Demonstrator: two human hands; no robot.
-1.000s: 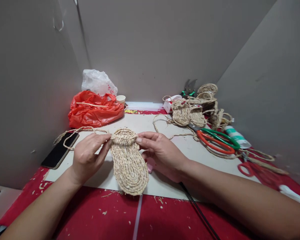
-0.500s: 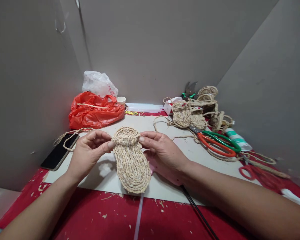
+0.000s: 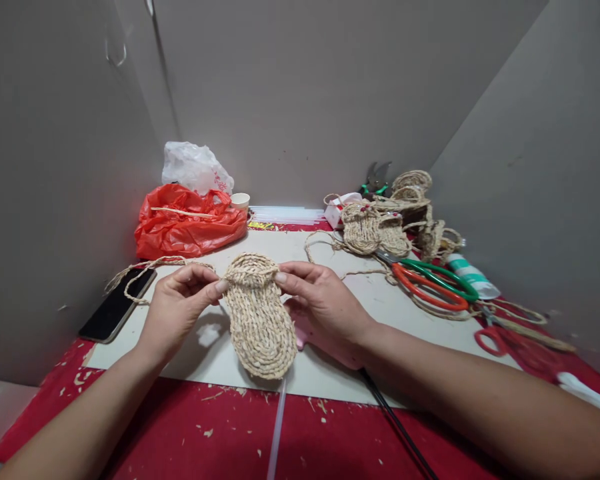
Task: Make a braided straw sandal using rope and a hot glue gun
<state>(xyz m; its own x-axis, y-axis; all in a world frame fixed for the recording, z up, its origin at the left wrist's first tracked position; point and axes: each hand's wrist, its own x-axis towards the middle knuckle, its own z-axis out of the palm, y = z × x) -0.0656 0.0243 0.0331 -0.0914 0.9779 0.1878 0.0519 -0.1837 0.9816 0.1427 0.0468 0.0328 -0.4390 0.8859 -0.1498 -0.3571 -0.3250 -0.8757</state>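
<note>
A small woven straw slipper (image 3: 260, 327) hangs between my hands above the pale board (image 3: 380, 373), its sole facing up toward me and a band crossing near the far end. My left hand (image 3: 183, 303) pinches the band's left edge between thumb and fingers. On the opposite edge, my right hand (image 3: 320, 297) pinches it the same way. Beneath my right hand lies a pink tool (image 3: 325, 343), mostly covered, with a black cord (image 3: 395, 427) running toward me. A translucent stick (image 3: 279, 427) points out from below the slipper.
At the left are a phone (image 3: 115, 307), braided straw cord (image 3: 130, 283), a red plastic bag (image 3: 190, 230) and a paper cup (image 3: 240, 200). Rightward lie more woven straw slippers (image 3: 363, 230), scissors with orange and green handles (image 3: 433, 283), pruning shears (image 3: 377, 180) and red-handled scissors (image 3: 493, 340).
The slipper's near end has tipped up slightly, and both hands keep their pinch on it. The whole view has shifted a little.
</note>
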